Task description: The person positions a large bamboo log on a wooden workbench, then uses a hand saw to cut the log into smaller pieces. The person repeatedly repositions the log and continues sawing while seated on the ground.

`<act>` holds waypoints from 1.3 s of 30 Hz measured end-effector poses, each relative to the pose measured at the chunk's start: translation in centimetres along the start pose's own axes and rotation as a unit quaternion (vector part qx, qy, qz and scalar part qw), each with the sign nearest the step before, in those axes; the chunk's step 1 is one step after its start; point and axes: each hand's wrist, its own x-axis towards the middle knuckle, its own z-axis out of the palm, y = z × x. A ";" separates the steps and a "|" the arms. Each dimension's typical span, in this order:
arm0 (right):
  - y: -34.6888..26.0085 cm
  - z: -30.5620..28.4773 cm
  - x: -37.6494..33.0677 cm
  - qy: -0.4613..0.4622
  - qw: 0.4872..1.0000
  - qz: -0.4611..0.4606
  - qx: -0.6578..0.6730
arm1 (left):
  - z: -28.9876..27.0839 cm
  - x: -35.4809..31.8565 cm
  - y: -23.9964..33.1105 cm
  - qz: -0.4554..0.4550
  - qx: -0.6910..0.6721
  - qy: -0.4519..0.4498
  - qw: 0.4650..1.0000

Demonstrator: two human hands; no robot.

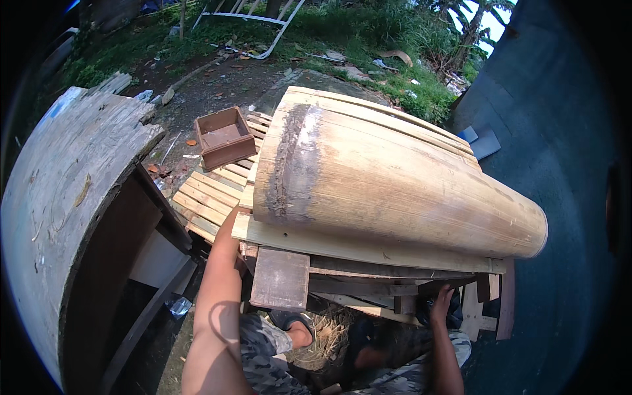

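Observation:
A large, thick pale bamboo section [395, 184] with a dark grey band near its far end lies lengthwise on a stack of split slats and planks [342, 247]. A rough wooden frame [368, 286] holds the stack up. My left forearm [220, 289] reaches up to the stack's left edge, and the hand itself is hidden behind a plank there. My right hand [441, 301] is low under the right side, its fingers curled on a frame rail. My knees in camouflage shorts [263, 355] and a sandalled foot [293, 322] show below.
A big weathered wooden cable reel [72, 197] stands close on the left. A brown plastic box [224, 137] sits on a slatted panel [207, 197] beyond. A dark wall [559, 131] closes the right side. Dirt, grass, litter and a white metal frame [263, 26] lie farther off.

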 end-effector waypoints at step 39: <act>-8.4 10.6 -21.4 -0.552 0.822 -0.097 -0.103 | -0.8 -39.1 9.1 -0.334 -0.670 0.401 0.529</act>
